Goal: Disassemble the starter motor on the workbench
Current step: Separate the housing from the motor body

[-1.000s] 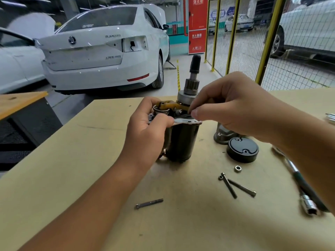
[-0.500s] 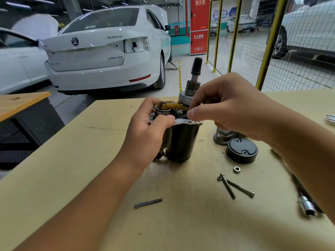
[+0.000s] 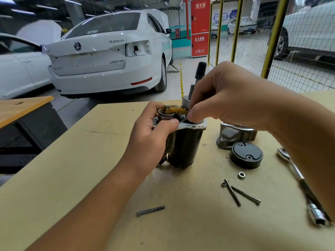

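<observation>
Workbench (image 3: 81, 178): flat tan top, bare and lightly scuffed, a faint dark line running across its far left part.

Starter motor (image 3: 186, 147): stands upright near the middle of the bench, dark cylindrical body down, shaft and pinion pointing up, a yellow lever (image 3: 174, 109) across its top.

Left hand (image 3: 154, 140): wrapped round the motor's left side, thumb pressed on the pale top plate.

Right hand (image 3: 226, 100): fingers drawn together, pinching something small at the top of the motor beside the shaft; which part is pinched cannot be told, since the fingers cover it.

Loose parts, right of the motor: grey metal housing (image 3: 233, 136); black round cap (image 3: 246, 157) just in front of it; small nut (image 3: 241, 175); two long bolts (image 3: 239, 193) crossing in a V.

Single bolt (image 3: 150, 211): alone, nearer the front edge.

Ratchet wrench (image 3: 301, 182): with a socket, along the right edge, partly under the right forearm.

Room: garage floor beyond the bench; white sedan (image 3: 108, 55) with its rear facing the bench; red fire cabinet (image 3: 199, 27); yellow-framed mesh fence (image 3: 272, 42), cars parked behind it. Wooden-topped table (image 3: 21, 107) at left.
</observation>
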A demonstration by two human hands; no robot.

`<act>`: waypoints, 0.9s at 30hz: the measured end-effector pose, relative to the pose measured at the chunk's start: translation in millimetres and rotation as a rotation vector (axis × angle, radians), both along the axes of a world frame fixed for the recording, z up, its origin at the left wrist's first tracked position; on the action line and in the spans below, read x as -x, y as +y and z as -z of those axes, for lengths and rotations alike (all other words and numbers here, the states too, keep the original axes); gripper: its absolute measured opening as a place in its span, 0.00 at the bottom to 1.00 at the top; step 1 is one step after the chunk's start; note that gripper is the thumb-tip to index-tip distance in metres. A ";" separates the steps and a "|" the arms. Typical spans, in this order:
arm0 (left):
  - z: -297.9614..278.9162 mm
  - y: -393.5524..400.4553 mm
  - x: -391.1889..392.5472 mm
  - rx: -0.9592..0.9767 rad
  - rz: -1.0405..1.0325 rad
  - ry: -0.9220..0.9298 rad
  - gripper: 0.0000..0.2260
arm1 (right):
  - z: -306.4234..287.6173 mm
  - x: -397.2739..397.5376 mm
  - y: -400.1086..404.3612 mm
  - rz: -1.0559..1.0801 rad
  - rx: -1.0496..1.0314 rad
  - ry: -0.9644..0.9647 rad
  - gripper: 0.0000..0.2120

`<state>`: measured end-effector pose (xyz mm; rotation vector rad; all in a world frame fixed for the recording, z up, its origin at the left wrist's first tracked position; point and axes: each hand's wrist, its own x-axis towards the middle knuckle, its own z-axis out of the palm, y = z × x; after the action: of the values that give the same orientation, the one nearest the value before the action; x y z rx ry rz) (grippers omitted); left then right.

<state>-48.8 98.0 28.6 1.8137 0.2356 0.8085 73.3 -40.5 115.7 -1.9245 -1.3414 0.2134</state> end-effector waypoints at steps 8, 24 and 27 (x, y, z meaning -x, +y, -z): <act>-0.4 4.2 4.4 0.014 0.063 -0.016 0.10 | -25.9 15.5 30.2 0.155 0.025 -0.235 0.07; 8.1 15.1 0.8 0.032 0.172 -0.052 0.07 | -7.6 10.6 26.2 -0.266 -0.355 0.633 0.12; 9.0 16.6 2.1 -0.011 0.152 -0.078 0.10 | 3.1 17.4 33.2 -0.371 -0.382 0.827 0.08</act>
<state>-50.9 114.6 19.6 1.7831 0.0418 0.7724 55.9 -7.4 112.5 -1.0555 -1.0399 0.7774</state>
